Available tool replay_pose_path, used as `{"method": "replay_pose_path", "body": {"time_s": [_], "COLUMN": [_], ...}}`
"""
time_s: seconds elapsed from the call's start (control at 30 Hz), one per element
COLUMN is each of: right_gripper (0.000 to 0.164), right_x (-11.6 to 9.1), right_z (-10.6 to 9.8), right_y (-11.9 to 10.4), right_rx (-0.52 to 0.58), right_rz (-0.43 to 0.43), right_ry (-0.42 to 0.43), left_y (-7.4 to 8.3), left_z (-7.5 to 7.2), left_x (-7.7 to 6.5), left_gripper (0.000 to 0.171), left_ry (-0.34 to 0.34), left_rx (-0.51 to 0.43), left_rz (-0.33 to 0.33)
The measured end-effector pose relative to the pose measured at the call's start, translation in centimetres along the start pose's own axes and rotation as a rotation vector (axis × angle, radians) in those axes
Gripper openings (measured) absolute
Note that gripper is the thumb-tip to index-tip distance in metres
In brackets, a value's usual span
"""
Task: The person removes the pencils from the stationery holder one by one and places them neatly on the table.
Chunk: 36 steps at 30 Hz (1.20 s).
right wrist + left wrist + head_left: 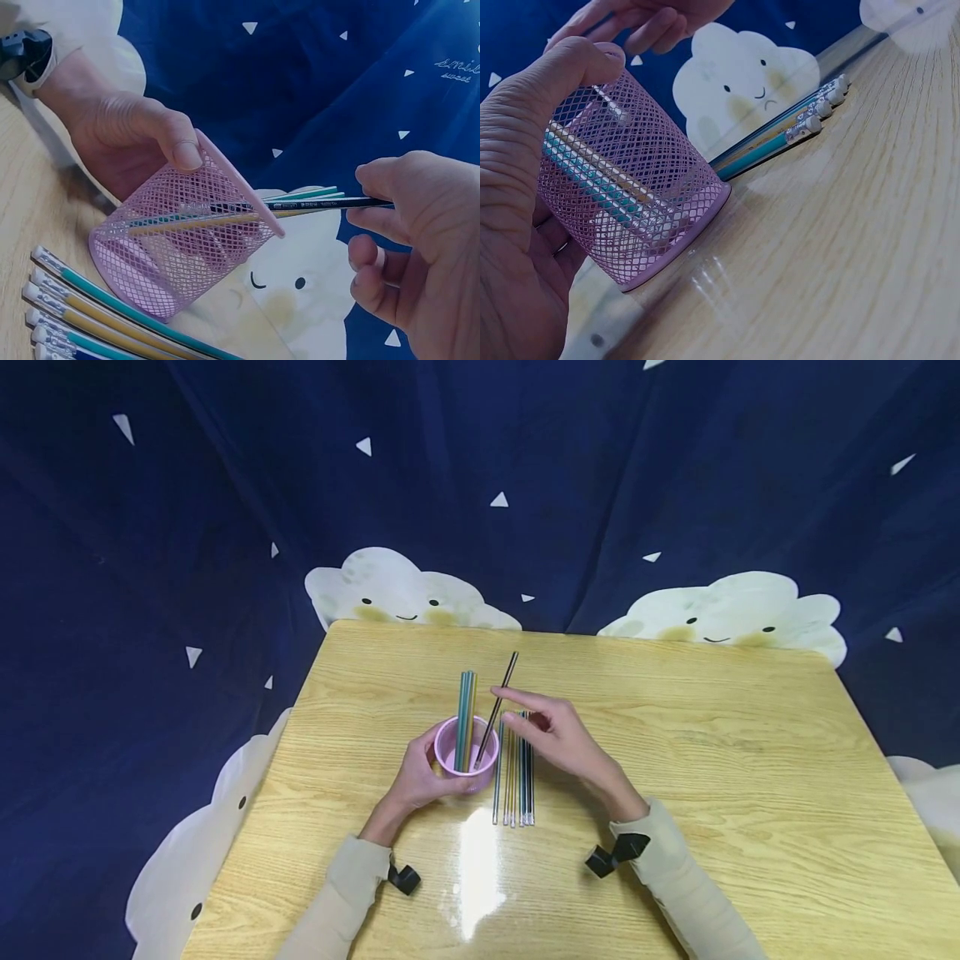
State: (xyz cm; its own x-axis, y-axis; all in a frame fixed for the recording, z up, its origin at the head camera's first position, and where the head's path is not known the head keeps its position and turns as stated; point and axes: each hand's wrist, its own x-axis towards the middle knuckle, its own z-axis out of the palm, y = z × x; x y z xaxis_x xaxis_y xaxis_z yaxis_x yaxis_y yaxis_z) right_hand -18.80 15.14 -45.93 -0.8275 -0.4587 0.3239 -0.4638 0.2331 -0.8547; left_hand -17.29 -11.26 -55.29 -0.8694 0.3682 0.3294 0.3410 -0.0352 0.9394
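Observation:
A pink mesh pencil cup point(467, 783) stands on the table, gripped by my left hand point(417, 772) with the thumb on the near side at the rim. Inside it lean several green and yellow pencils point(465, 718). Between thumb and index finger, my right hand point(555, 731) pinches a black pencil point(315, 204) by its upper part. That pencil slants into the cup with its eraser end down; in the left wrist view its metal ferrule point(615, 106) shows through the mesh, above the cup's base. The other right fingers are curled in beside it.
Just right of the cup, a row of green, yellow and dark pencils point(513, 785) lies side by side, eraser ends toward me, partly under the right hand. The wooden table point(712, 760) extends to both sides. A dark blue cloth point(480, 460) with white clouds hangs behind.

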Motion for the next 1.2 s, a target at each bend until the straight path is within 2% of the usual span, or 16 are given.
{"method": "replay_pose_path", "body": {"time_s": [0.2, 0.43, 0.6, 0.83, 1.03, 1.2], "right_gripper": [0.041, 0.04, 0.037, 0.035, 0.035, 0.034], "right_x": [-0.2, -0.6, -0.6, -0.4, -0.3, -0.4], "right_z": [-0.3, -0.6, -0.9, -1.3, -1.5, -1.7], "right_y": [-0.3, -0.4, -0.5, -0.7, -0.9, -1.1], "right_rx": [0.034, 0.057, 0.019, 0.025, 0.062, 0.098], "right_rz": [0.028, 0.047, 0.034, -0.011, -0.03, -0.042], "right_ry": [0.003, 0.022, 0.048, 0.078, 0.094, 0.126], "left_y": [0.1, 0.2, 0.2, 0.1, 0.1, 0.1], "left_z": [0.0, -0.1, -0.1, -0.1, -0.1, 0.1], "left_x": [-0.1, -0.2, -0.2, 0.0, 0.0, -0.1], "left_gripper": [0.09, 0.089, 0.089, 0.09, 0.09, 0.089], "left_ry": [0.007, 0.009, 0.009, 0.005, 0.003, 0.01], "left_rx": [-0.011, -0.016, -0.023, -0.011, -0.014, -0.009], "left_rz": [-0.023, -0.02, -0.02, -0.012, -0.001, -0.019]}}
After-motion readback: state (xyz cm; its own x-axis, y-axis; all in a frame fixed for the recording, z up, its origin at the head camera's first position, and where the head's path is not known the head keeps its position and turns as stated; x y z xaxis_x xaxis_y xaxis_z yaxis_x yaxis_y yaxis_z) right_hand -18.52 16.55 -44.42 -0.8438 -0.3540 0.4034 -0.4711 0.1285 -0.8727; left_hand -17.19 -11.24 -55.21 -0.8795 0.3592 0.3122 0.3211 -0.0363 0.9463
